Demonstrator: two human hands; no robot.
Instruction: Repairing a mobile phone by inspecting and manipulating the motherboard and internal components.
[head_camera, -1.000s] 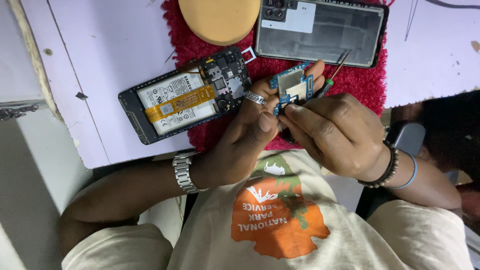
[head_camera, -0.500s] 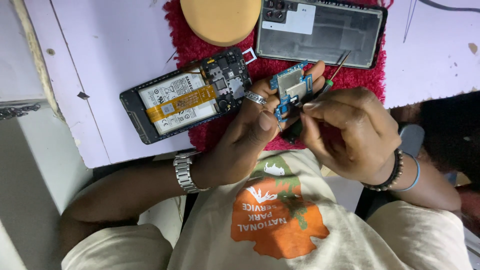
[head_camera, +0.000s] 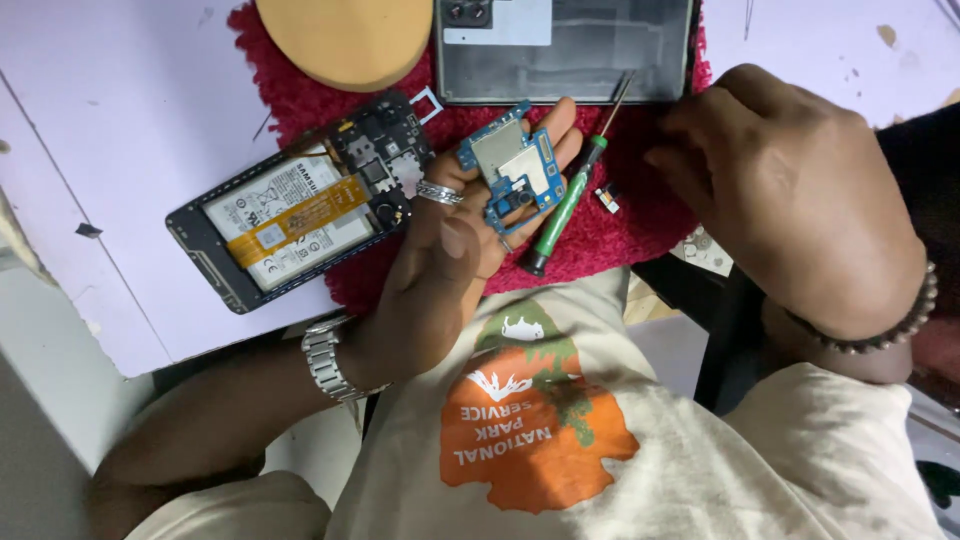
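My left hand (head_camera: 440, 260), with a ring and a metal watch, lies palm up and holds a small blue circuit board (head_camera: 512, 168) on its fingers. A green-handled screwdriver (head_camera: 565, 205) lies on the red fuzzy mat (head_camera: 300, 100) right beside those fingers, its tip pointing at the grey phone back cover (head_camera: 570, 50). My right hand (head_camera: 790, 190), with a bead bracelet, hovers over the mat's right edge with its fingers curled down. Its fingertips are hidden. A tiny loose part (head_camera: 607, 200) sits between it and the screwdriver.
An opened phone (head_camera: 290, 215) with its battery showing lies at the left, half on the mat, half on the pale purple table (head_camera: 120, 120). A tan round pad (head_camera: 345, 35) is at the top. A small white tray frame (head_camera: 425, 103) lies near the phone's top.
My right hand has pulled away to the right and let go of the screwdriver, which now lies on the mat. My left hand still holds the board, now turned palm up.
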